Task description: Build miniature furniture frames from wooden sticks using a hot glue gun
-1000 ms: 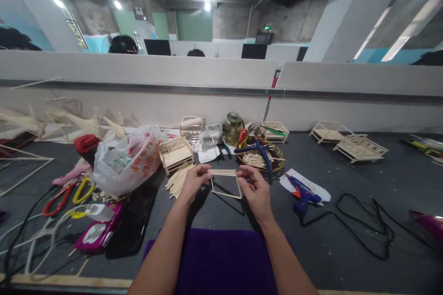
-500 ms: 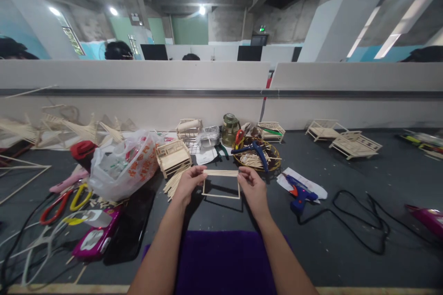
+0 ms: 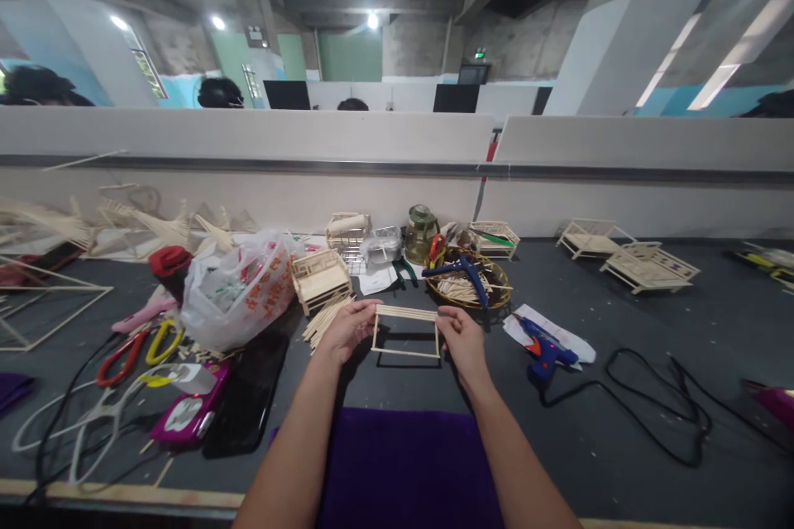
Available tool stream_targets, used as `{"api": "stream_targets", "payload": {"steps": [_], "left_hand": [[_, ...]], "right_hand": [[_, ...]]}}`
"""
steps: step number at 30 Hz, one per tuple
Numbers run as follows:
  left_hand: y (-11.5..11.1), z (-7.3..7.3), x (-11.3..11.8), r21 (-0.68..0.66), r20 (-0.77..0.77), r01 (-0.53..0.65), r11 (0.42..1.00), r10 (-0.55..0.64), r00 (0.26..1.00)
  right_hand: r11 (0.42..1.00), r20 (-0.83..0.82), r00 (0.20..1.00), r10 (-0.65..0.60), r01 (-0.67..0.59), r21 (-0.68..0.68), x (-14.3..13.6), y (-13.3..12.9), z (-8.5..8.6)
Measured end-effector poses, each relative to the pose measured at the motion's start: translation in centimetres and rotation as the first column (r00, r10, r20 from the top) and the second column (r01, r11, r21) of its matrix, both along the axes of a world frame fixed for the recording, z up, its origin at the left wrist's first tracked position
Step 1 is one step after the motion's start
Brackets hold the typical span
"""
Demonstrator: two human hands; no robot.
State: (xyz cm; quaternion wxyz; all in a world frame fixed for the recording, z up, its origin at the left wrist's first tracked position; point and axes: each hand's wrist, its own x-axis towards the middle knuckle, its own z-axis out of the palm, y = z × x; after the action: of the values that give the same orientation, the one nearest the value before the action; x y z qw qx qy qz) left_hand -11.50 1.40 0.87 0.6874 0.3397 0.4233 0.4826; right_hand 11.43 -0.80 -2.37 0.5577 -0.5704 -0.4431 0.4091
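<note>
Between my two hands is a small rectangular frame of thin wooden sticks [image 3: 406,313], with several sticks side by side along its far edge. My left hand [image 3: 349,331] pinches the far left corner. On the opposite corner, my right hand [image 3: 461,342] has its fingers closed. The frame's near bar sits just above the dark table, over its own shadow. Beside my left hand lies a bundle of loose wooden sticks [image 3: 322,321], and behind it stands a little wooden stick bench [image 3: 321,277].
A blue glue gun [image 3: 546,345] rests on paper at the right, its black cable [image 3: 657,397] looping outward. Behind my hands is a basket [image 3: 505,294] with sticks and another glue gun. At left are a plastic bag [image 3: 239,297], red-handled scissors [image 3: 121,357] and a black phone [image 3: 248,405].
The whole view has shifted slightly, so things appear further right. Both hands still hold the stick frame, which looks slightly tilted now.
</note>
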Motion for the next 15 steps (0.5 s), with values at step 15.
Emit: {"api": "stream_targets", "payload": {"steps": [15], "left_hand": [[0.3, -1.3, 0.1, 0.058, -0.173, -0.006, 0.998, 0.016, 0.985]], "right_hand": [[0.999, 0.139, 0.99, 0.015, -0.009, -0.038, 0.6, 0.2, -0.8]]}}
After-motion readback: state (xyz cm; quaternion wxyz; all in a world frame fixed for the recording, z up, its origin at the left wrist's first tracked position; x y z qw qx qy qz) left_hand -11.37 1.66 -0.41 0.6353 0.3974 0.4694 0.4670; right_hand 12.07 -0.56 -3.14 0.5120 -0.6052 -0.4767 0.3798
